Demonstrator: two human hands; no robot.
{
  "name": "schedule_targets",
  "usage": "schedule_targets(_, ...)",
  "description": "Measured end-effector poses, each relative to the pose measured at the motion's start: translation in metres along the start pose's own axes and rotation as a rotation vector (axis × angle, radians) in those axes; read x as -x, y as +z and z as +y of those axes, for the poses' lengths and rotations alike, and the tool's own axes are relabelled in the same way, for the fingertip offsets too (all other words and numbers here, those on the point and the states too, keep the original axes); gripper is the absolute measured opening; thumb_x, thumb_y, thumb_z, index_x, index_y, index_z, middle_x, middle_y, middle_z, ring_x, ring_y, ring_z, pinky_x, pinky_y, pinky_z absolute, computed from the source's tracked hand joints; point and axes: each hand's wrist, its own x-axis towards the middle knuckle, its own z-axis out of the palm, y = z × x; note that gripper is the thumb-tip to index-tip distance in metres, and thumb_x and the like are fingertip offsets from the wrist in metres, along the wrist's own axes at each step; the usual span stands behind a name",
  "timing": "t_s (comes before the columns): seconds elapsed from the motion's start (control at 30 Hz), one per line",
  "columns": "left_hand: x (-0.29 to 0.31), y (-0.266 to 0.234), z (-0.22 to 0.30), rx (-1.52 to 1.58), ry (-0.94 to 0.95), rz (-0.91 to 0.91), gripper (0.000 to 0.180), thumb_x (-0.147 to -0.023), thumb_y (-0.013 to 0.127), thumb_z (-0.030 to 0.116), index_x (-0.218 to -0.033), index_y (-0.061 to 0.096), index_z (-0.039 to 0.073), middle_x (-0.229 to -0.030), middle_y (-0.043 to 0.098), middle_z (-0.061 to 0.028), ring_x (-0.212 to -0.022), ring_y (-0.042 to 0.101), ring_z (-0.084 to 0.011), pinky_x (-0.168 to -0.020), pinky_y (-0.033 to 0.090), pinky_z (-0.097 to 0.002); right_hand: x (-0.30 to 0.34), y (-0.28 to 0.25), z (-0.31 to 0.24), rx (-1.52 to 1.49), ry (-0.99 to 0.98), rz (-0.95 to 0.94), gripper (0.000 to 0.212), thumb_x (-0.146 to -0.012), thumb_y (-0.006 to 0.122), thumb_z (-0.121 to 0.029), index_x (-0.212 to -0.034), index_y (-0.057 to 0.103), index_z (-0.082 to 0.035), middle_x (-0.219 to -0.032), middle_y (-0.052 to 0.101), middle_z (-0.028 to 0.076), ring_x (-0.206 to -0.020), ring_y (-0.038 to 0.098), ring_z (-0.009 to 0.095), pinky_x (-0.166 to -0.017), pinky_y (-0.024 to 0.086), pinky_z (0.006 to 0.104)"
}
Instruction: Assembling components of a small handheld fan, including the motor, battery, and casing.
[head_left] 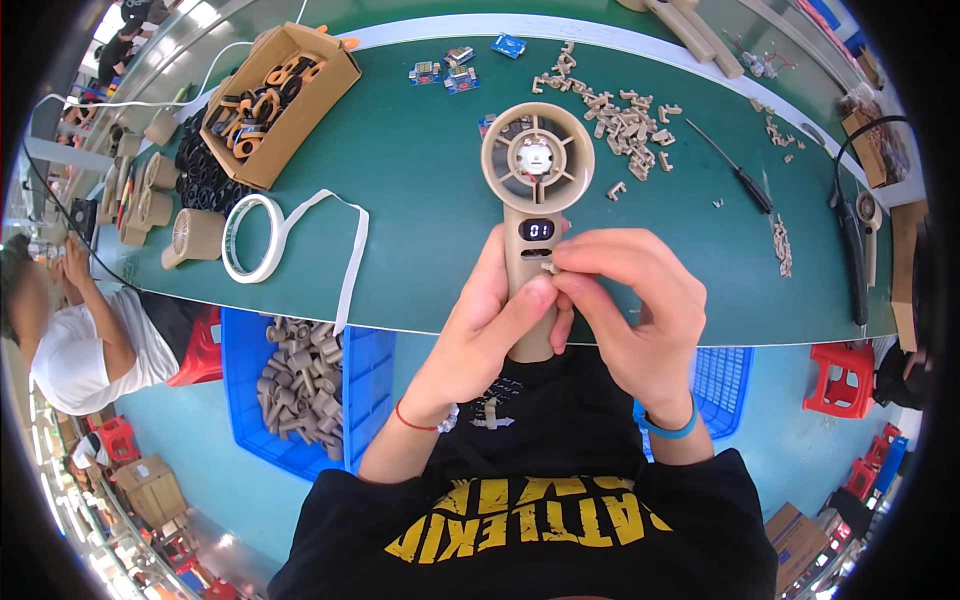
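Observation:
A beige hand-held fan (536, 160) with a round open head and a small lit display on its handle stands upright over the green table (420, 200). My left hand (495, 320) wraps the handle from the left, thumb on its front. My right hand (630, 300) pinches a tiny beige piece (548, 267) against the handle just below the display. A small beige part (488, 413) lies in my lap.
A pile of small beige clips (620, 115) lies behind the fan. A tape roll (252, 238), a cardboard box of rings (278, 100), beige fan shells (150, 190), a screwdriver (735, 168) and small circuit boards (450, 70) sit around. A blue crate of handles (305, 385) stands below left. Another person (80, 330) sits at left.

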Motion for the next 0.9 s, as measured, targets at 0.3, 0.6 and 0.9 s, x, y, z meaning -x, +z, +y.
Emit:
schedule_targets(0.3, -0.001, 0.001, 0.003, 0.090, -0.072, -0.033, 0.045, -0.101, 0.045, 0.020, -0.140, 0.028, 0.003, -0.092, 0.053, -0.0083, -0.070, 0.055, -0.0133, -0.065, 0.047, -0.0278, 0.007, -0.025, 0.009, 0.141, 0.098, 0.034, 0.025, -0.076, 0.067, 0.014, -0.097, 0.068, 0.002, -0.095, 0.065, 0.012, -0.084, 0.063, 0.018, -0.073, 0.051, 0.0267)
schedule_targets(0.6, -0.004, 0.002, 0.004, 0.130, -0.058, -0.021, 0.046, -0.100, 0.043, 0.018, -0.140, 0.027, 0.003, -0.098, 0.055, -0.0113, -0.074, 0.059, -0.0155, -0.070, 0.049, -0.0300, 0.019, -0.070, 0.030, 0.672, 0.200, -0.010, 0.013, -0.085, 0.061, 0.004, -0.096, 0.067, 0.001, -0.102, 0.064, 0.012, -0.097, 0.059, 0.023, -0.083, 0.046, 0.0317)
schedule_targets(0.9, 0.009, 0.032, 0.011, -0.089, 0.098, 0.044, 0.059, -0.096, 0.052, 0.024, -0.146, 0.026, 0.003, -0.149, 0.032, -0.0281, -0.135, 0.040, -0.0354, -0.109, 0.036, -0.0451, 0.015, -0.014, -0.032, -0.678, 0.838, -0.307, 0.033, -0.095, 0.060, -0.022, -0.119, 0.050, -0.002, -0.079, 0.064, 0.007, -0.063, 0.059, 0.011, -0.057, 0.047, 0.0269)
